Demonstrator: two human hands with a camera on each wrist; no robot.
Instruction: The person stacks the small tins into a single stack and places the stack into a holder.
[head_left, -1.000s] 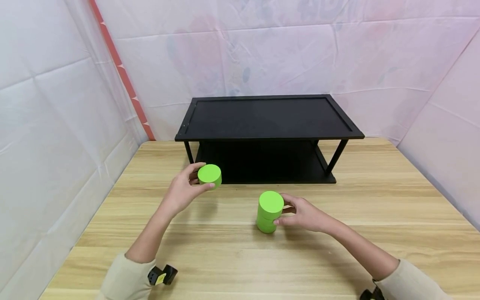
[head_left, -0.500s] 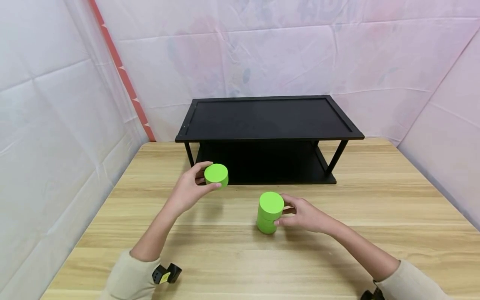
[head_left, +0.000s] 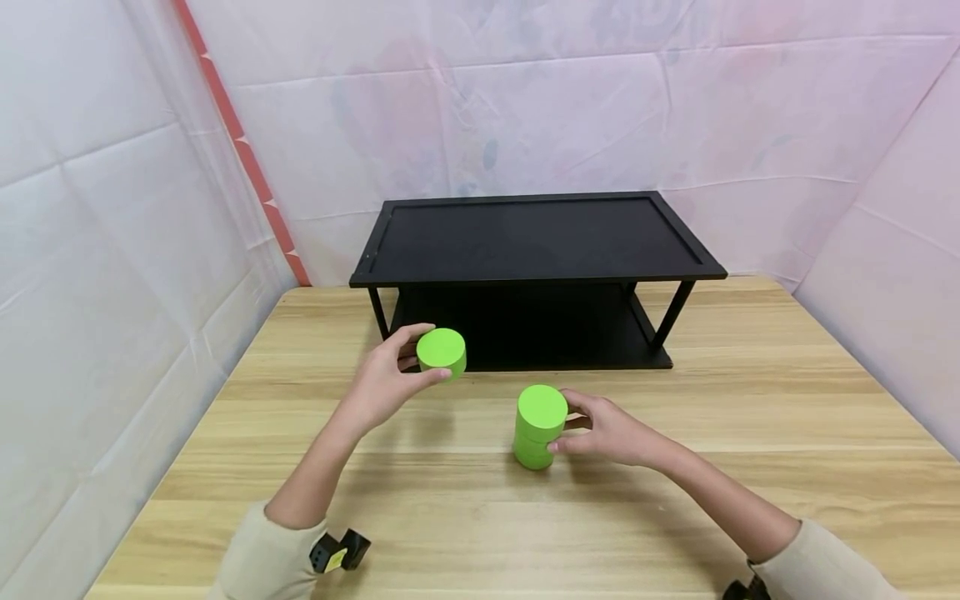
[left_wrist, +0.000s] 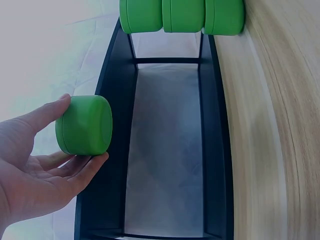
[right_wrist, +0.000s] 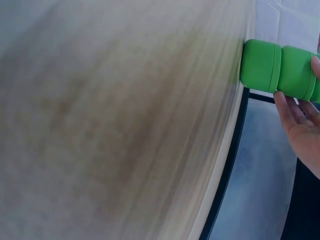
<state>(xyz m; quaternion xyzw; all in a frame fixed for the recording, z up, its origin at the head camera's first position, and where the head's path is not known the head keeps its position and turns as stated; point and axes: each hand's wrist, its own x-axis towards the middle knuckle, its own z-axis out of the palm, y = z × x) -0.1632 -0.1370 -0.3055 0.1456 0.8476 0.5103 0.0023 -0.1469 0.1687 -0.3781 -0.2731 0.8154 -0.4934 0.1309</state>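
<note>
My left hand pinches a small round green canister between thumb and fingers, held up over the table with its flat top upward. A seam runs round that canister in the left wrist view. To its right, a stack of like green canisters stands upright on the table; the left wrist view shows three of them in the stack. My right hand grips the stack from the right side, thumb at the front. In the right wrist view, the fingertips touch the stack's underside as seen there.
Behind both hands stands a black two-tier rack with slanted legs; its lower shelf reaches close to the stack. The wooden table is bounded by white sheeting at the left, back and right.
My left hand has moved to the right with its canister, closer to the stack, slowing in the last half second. The right hand and the stack have stayed in place.
</note>
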